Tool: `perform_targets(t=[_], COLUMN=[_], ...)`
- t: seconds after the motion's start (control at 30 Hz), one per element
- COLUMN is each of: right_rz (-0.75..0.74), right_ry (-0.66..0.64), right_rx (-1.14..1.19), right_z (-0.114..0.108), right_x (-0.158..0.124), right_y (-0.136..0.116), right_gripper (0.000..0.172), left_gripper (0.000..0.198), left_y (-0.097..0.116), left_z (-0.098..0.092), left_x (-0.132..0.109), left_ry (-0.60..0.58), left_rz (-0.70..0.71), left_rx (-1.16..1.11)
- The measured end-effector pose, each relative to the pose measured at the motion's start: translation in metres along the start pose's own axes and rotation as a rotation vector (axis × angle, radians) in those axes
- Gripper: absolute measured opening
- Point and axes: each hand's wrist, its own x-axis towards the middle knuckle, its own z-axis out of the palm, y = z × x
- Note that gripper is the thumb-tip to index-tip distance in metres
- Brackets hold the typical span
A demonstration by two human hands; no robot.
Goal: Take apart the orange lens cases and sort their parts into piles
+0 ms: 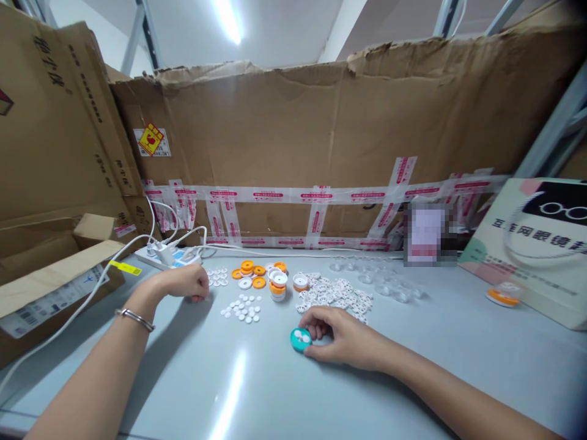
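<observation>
My right hand (337, 336) grips a teal round case (294, 345) by its edge between thumb and fingers, low over the table. Small white discs sit inside the case. My left hand (186, 282), with a metal bracelet at the wrist, is curled closed near the table top; whatever its fingertips may hold is hidden. Beside it lie a group of small white rings (217, 277) and some loose white discs (244, 308). Orange and white round rings (259, 283) lie behind the discs, with a short stack (277, 287) of them. Just beyond my right hand spreads a pile of white dotted pieces (334, 293).
Clear plastic domes (385, 284) lie at the back right. An orange-based dome (503, 294) stands by a printed box (536, 244). A power strip (172, 255) with white cables and an open carton (59, 287) are on the left. A large cardboard box (275, 128) walls the back.
</observation>
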Motion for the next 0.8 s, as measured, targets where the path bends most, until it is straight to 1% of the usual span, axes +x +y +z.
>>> perform_targets(t=[0.1, 0.4, 0.47, 0.53, 0.6, 0.67, 0.77, 0.8], right_rz=[0.0, 0.0, -0.001, 0.002, 0.003, -0.004, -0.037, -0.054], right_ry=[-0.002, -0.003, 0.0, 0.001, 0.003, 0.007, 0.047, 0.065], right_rx=[0.007, 0.026, 0.033, 0.052, 0.08, 0.1, 0.091, 0.081], right_z=[0.0, -0.001, 0.0, 0.0, -0.001, -0.001, -0.001, -0.001], right_x=[0.0, 0.0, 0.0, 0.0, 0.0, 0.0, 0.001, 0.001], right_y=[0.001, 0.0, 0.0, 0.001, 0.001, 0.0, 0.0, 0.0], right_gripper=[0.017, 0.017, 0.018, 0.019, 0.022, 0.024, 0.025, 0.024], left_gripper=[0.019, 0.018, 0.019, 0.02, 0.021, 0.022, 0.022, 0.021], left_y=[-0.001, -0.003, -0.001, 0.006, 0.018, 0.035, 0.065, 0.075], left_z=[-0.001, -0.001, -0.001, 0.001, 0.004, 0.01, 0.025, 0.031], left_x=[0.0, 0.002, 0.003, 0.005, 0.006, 0.006, 0.0, -0.002], left_ry=[-0.008, 0.019, 0.065, 0.183, 0.327, 0.423, 0.458, 0.437], left_rz=[0.004, 0.017, 0.034, 0.075, 0.157, 0.288, 0.519, 0.587], left_rx=[0.023, 0.09, 0.096, 0.087, 0.051, -0.011, -0.107, -0.115])
